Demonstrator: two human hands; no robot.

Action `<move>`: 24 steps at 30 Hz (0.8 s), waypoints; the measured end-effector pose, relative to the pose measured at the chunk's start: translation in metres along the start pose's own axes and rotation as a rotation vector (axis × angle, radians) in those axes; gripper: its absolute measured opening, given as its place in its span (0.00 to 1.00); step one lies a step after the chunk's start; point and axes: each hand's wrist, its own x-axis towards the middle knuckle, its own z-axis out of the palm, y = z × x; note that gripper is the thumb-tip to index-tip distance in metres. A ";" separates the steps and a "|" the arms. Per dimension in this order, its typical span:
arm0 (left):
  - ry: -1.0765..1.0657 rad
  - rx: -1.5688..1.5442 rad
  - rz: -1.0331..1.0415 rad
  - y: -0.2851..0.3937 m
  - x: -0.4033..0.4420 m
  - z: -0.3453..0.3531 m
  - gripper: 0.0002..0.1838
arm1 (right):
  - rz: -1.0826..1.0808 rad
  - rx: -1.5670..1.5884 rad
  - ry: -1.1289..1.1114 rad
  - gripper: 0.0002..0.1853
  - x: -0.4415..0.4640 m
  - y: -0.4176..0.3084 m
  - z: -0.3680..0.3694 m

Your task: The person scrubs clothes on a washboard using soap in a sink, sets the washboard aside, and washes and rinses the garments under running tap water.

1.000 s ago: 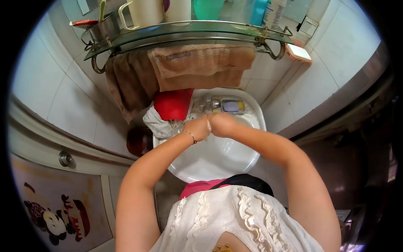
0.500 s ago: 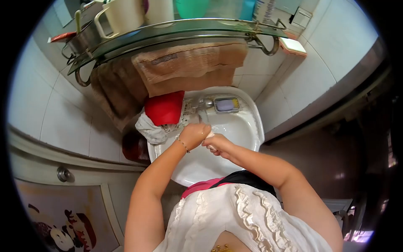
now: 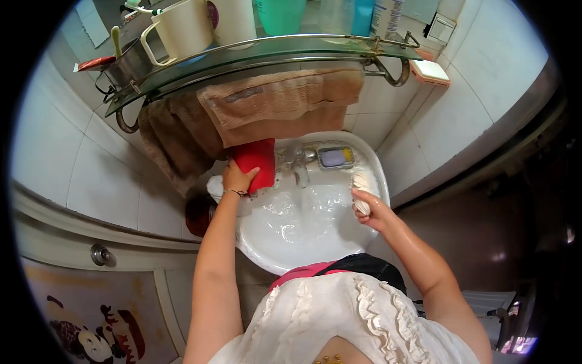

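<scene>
My left hand (image 3: 239, 178) is at the sink's back left corner, its thumb on the front of a smooth red thing (image 3: 259, 164) and its other fingers mostly hidden at the edge. I cannot make out exactly what the red thing is. A white cloth (image 3: 214, 187) lies beside it, partly behind my wrist. Over the right rim of the white sink (image 3: 303, 239), my right hand (image 3: 374, 210) is closed around a wrung, twisted white cloth (image 3: 361, 187). The faucet (image 3: 301, 172) stands between my hands.
A soap dish (image 3: 335, 158) with purple and yellow pieces sits behind the faucet. Brown towels (image 3: 285, 100) hang under a glass shelf (image 3: 267, 48) holding mugs, cups and bottles. A door with a round knob (image 3: 100, 255) stands at left, near a dark red container (image 3: 200, 215).
My hands have parted from above the sink's middle. The left moved back and left onto the red thing; the right moved right with the twisted cloth. The red thing has shifted slightly.
</scene>
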 end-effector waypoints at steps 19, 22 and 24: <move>-0.092 -0.294 0.193 -0.039 -0.131 0.105 0.24 | 0.021 -0.149 -0.046 0.16 0.010 0.038 0.027; -0.890 -0.013 0.424 0.002 -0.179 0.088 0.27 | 0.085 -0.389 -0.136 0.20 0.036 0.047 0.070; -0.832 0.069 0.559 0.003 -0.207 0.095 0.27 | 0.038 -0.442 -0.169 0.22 0.056 0.048 0.112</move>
